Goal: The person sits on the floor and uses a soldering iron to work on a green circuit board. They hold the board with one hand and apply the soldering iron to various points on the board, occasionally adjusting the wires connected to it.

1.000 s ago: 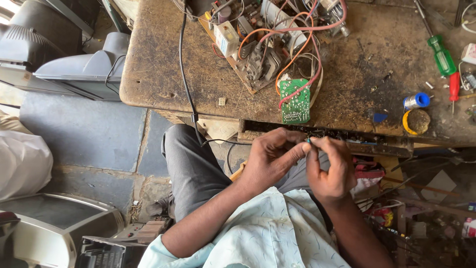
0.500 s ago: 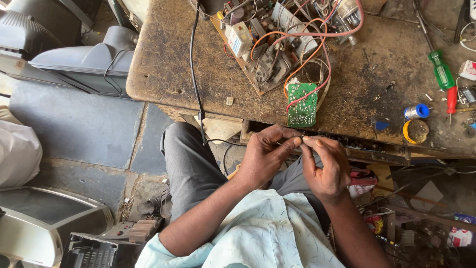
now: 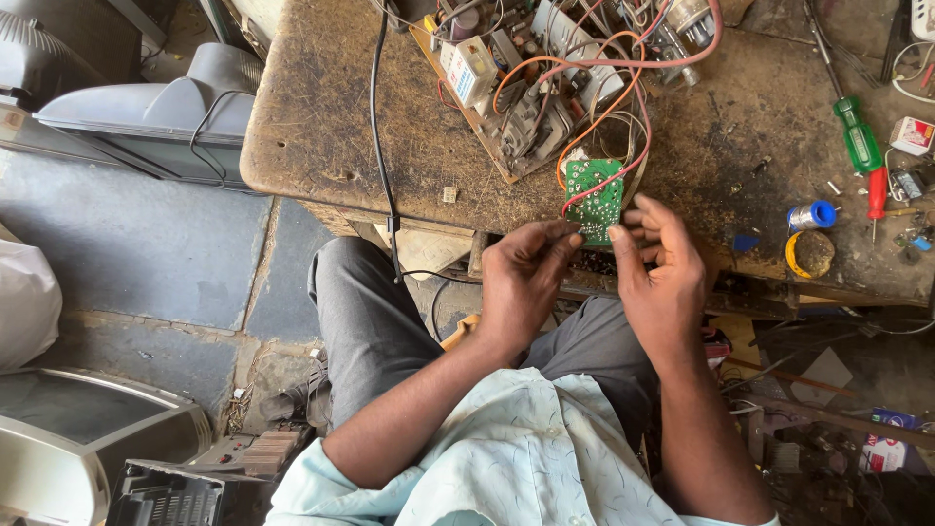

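Head view showed both hands raised to the near edge of the workbench (image 3: pixel 312 146), closed around a small green circuit board (image 3: pixel 594 200). The left hand (image 3: pixel 521 282) had its fingertips pinched together at the board's lower left corner, and the right hand (image 3: pixel 662 273) curled its fingers against the board's right edge; whether either hand also pinched some small part was too fine to tell. The board stood at the bench edge, tied by red and orange wires (image 3: pixel 604 88) to a larger open chassis of components (image 3: pixel 526 107) farther back.

Risk, as a judgement: the wires looked short and taut, so a pull or twist of the board toward the person could strain a solder joint or drag the chassis; a slip of the fingertips could let the board drop and hang on its leads. A black cable (image 3: pixel 378 117) ran over the bench edge just left of the hands and could be snagged by the left forearm.

To the right lay a green-handled screwdriver (image 3: pixel 860 136) and a blue spool (image 3: pixel 813 214), well apart from the hands.

Against the frame a second earlier, the hands had risen from below the bench edge, where they worked close together, up to the board itself
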